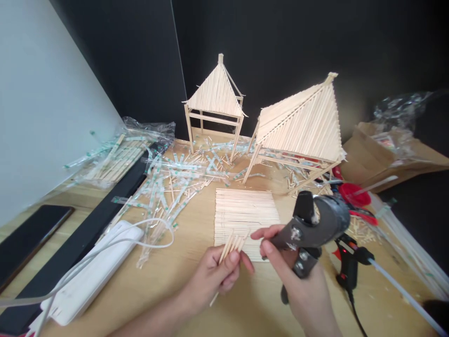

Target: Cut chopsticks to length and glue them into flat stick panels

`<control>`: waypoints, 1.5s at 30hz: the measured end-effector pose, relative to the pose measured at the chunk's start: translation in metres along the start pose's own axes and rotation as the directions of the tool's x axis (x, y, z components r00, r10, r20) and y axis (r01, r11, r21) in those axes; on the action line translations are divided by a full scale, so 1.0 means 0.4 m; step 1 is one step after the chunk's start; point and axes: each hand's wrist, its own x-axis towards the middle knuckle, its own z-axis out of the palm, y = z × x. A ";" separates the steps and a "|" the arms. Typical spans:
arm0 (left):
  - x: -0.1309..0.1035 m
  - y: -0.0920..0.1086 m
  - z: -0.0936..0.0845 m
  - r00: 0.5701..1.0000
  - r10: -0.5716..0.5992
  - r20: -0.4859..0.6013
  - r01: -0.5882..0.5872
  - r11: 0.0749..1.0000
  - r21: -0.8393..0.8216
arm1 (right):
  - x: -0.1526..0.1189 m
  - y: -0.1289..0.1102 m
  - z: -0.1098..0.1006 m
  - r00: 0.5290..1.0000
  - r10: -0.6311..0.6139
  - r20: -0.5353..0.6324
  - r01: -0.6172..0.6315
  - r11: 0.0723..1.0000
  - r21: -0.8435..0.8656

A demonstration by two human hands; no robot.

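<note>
Scuffed dark tool (314, 229); slim pale sticks (227, 245), bunched.

stick panel (245, 208) on table (196, 224) | houses (301, 121) behind | power strip (96, 276) left | glue gun (349, 269) right

phone (33, 243): cropped left | stick panel (242, 210): partly behind left hand (220, 273) | black cord (354, 306): cropped below
</note>
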 end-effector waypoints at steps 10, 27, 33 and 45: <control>-0.004 0.038 0.010 0.972 -0.209 0.102 0.231 0.928 -0.292 | -0.079 0.078 -0.167 0.991 0.027 0.128 0.070 0.717 -0.693; -0.013 0.037 -0.006 0.901 0.432 -0.047 -0.307 0.710 0.633 | -0.097 0.104 -0.163 0.967 -0.146 0.207 0.253 0.609 -0.752; -0.025 0.054 -0.022 0.714 0.592 0.373 -0.607 0.259 0.751 | -0.084 0.128 -0.171 0.895 -0.368 0.252 0.433 0.579 -0.691; -0.019 0.052 -0.023 0.705 0.473 0.528 -0.685 0.262 0.680 | -0.049 0.123 -0.175 0.822 -0.465 0.327 0.562 0.574 -0.595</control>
